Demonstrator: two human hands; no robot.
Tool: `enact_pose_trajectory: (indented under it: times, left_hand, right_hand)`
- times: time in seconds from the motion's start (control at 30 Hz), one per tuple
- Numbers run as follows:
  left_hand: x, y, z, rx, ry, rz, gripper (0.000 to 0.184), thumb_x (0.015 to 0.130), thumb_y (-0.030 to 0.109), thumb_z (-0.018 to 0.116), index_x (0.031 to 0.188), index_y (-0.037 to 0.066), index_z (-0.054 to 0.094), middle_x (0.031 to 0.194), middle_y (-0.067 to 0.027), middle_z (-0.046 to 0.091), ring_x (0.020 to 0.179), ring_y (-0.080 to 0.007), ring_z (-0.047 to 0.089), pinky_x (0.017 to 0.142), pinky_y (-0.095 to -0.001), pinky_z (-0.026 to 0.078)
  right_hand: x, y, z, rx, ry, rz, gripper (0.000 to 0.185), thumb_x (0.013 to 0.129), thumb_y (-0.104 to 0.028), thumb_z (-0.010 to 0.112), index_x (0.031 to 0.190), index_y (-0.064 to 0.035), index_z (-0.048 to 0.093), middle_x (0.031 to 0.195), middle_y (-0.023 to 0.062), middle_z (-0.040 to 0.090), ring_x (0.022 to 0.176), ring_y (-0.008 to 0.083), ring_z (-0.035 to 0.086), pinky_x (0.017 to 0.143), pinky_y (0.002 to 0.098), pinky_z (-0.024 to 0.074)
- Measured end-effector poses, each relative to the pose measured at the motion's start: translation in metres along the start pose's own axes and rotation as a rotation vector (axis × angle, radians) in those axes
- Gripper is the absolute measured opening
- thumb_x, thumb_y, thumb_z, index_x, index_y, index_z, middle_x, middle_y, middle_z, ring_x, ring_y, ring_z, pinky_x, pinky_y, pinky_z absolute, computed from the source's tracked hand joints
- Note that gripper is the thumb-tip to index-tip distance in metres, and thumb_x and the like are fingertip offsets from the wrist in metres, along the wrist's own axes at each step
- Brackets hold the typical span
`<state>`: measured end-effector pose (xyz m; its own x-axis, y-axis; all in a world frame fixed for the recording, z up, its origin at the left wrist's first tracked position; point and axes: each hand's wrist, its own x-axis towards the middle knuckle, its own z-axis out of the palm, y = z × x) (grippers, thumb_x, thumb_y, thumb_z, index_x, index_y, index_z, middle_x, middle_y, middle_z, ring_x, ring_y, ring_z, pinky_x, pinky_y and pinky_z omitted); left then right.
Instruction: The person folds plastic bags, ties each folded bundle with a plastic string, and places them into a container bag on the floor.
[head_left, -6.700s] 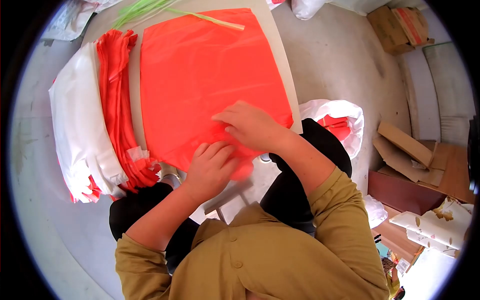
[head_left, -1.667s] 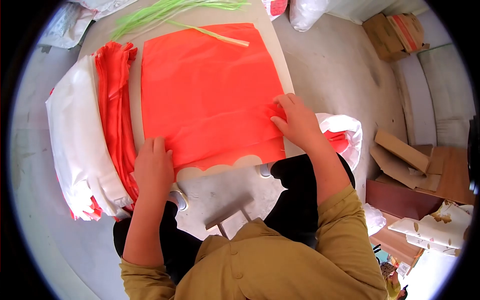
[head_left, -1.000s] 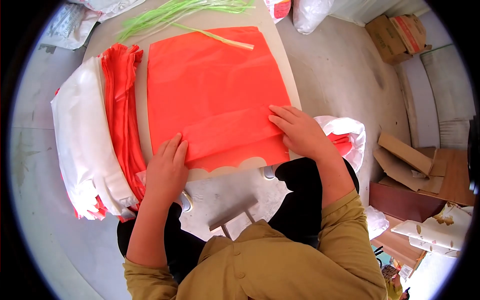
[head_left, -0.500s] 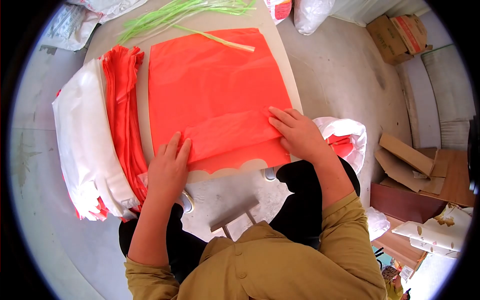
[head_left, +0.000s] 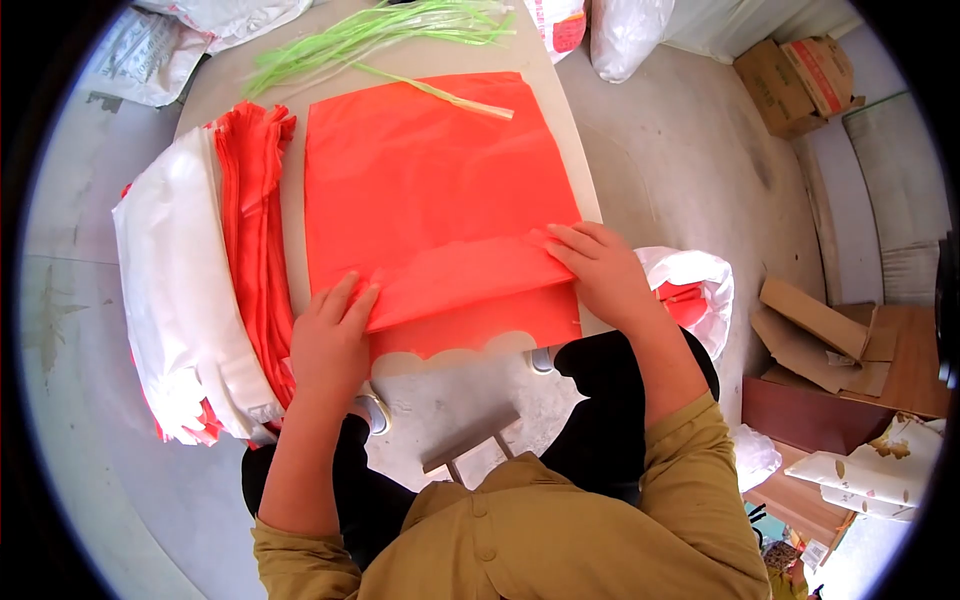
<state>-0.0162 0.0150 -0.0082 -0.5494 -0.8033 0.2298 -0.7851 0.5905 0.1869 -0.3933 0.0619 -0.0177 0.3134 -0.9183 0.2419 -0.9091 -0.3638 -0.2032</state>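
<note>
A flat pile of red plastic bags (head_left: 430, 160) lies on the table in front of me, its near edge cut in a wavy line. Across its near part runs a folded-over band of red plastic (head_left: 465, 285). My left hand (head_left: 335, 335) grips the band's left end, fingers on top and thumb hidden. At the right end, my right hand (head_left: 605, 270) grips it in the same way. A light green plastic strip (head_left: 440, 95) rests across the pile's far edge.
To the left stands a thick bundle of red and white plastic bags (head_left: 185, 290). Green strips (head_left: 390, 35) are heaped at the table's (head_left: 215, 90) far end. On the right are a white sack with red plastic (head_left: 700, 275), cardboard (head_left: 810, 340) and a carton (head_left: 780, 90).
The folded band has come slightly toward me and looks smoother, with both hands still at its ends. The whole view has shifted a little.
</note>
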Motion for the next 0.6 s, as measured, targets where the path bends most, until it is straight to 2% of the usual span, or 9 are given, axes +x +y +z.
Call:
enact_pose_trajectory:
  times: [0.13,0.17,0.23,0.33,0.37,0.43,0.53,0.6]
  left_hand:
    - [-0.001,-0.003,-0.022,-0.225,-0.041,-0.007,0.042,0.072,-0.008,0.066,0.111,0.003,0.074,0.117,-0.0131,0.071,0.103,-0.0328,0.068,0.087,-0.0403,0.056]
    - [-0.002,-0.005,-0.027,-0.298,-0.065,0.003,0.04,0.072,-0.008,0.066,0.11,0.002,0.074,0.113,-0.0133,0.073,0.1,-0.0329,0.069,0.086,-0.0394,0.056]
    - [-0.005,-0.003,-0.039,-0.49,-0.166,-0.185,0.031,0.075,-0.005,0.068,0.105,0.0,0.074,0.102,-0.0125,0.074,0.09,-0.0296,0.07,0.082,-0.0358,0.056]
    - [-0.009,-0.007,-0.04,-0.651,-0.286,-0.447,0.022,0.08,-0.002,0.072,0.102,-0.001,0.073,0.091,-0.0114,0.073,0.081,-0.0233,0.069,0.076,-0.0314,0.055]
    - [-0.008,-0.009,-0.039,-0.681,-0.319,-0.531,0.02,0.082,0.0,0.073,0.102,-0.002,0.072,0.089,-0.0111,0.072,0.079,-0.021,0.068,0.075,-0.0301,0.054]
    - [-0.007,-0.01,-0.036,-0.734,-0.263,-0.568,0.023,0.084,0.0,0.073,0.106,-0.002,0.07,0.088,-0.0088,0.071,0.079,-0.0171,0.067,0.074,-0.029,0.053]
    - [-0.006,-0.015,-0.028,-0.818,-0.202,-0.608,0.029,0.085,0.0,0.073,0.113,-0.001,0.065,0.09,-0.0074,0.07,0.08,-0.0145,0.066,0.075,-0.0286,0.053]
    - [-0.007,-0.019,-0.029,-0.833,-0.218,-0.653,0.032,0.085,0.001,0.073,0.115,-0.001,0.063,0.092,-0.0073,0.069,0.081,-0.014,0.065,0.076,-0.0286,0.053]
  right_hand:
    - [-0.003,0.003,-0.021,0.18,-0.031,0.045,0.038,0.078,0.007,0.07,0.113,-0.0062,0.072,0.12,0.0084,0.072,0.114,0.033,0.064,0.095,0.0398,0.0546]
    - [-0.003,0.002,-0.03,0.28,-0.053,0.124,0.033,0.08,0.006,0.071,0.111,-0.0053,0.072,0.115,0.0082,0.072,0.109,0.0304,0.065,0.092,0.038,0.0546]
    - [-0.006,0.0,-0.045,0.48,-0.099,0.281,0.025,0.084,0.003,0.073,0.108,-0.0034,0.071,0.105,0.0079,0.073,0.099,0.0251,0.068,0.086,0.0345,0.0547]
    - [-0.004,0.003,-0.049,0.622,-0.198,0.555,0.016,0.089,0.001,0.074,0.103,-0.0015,0.068,0.091,0.0041,0.069,0.088,0.0134,0.065,0.078,0.0293,0.0524]
    - [-0.004,0.004,-0.048,0.655,-0.194,0.566,0.016,0.089,0.001,0.073,0.104,-0.0014,0.067,0.091,0.0028,0.068,0.088,0.0114,0.063,0.078,0.0283,0.0519]
    - [-0.004,0.009,-0.04,0.72,-0.184,0.584,0.016,0.091,0.001,0.072,0.105,-0.0011,0.065,0.092,0.0003,0.065,0.089,0.0075,0.059,0.078,0.0263,0.0509]
    - [-0.002,0.015,-0.029,0.872,-0.116,0.634,0.021,0.091,0.002,0.07,0.111,-0.0021,0.062,0.097,0.0003,0.064,0.091,0.0087,0.06,0.079,0.0258,0.0507]
    - [0.001,0.016,-0.03,0.847,-0.14,0.684,0.023,0.092,0.001,0.069,0.114,-0.0022,0.061,0.1,0.0004,0.064,0.093,0.0091,0.061,0.082,0.0263,0.0509]
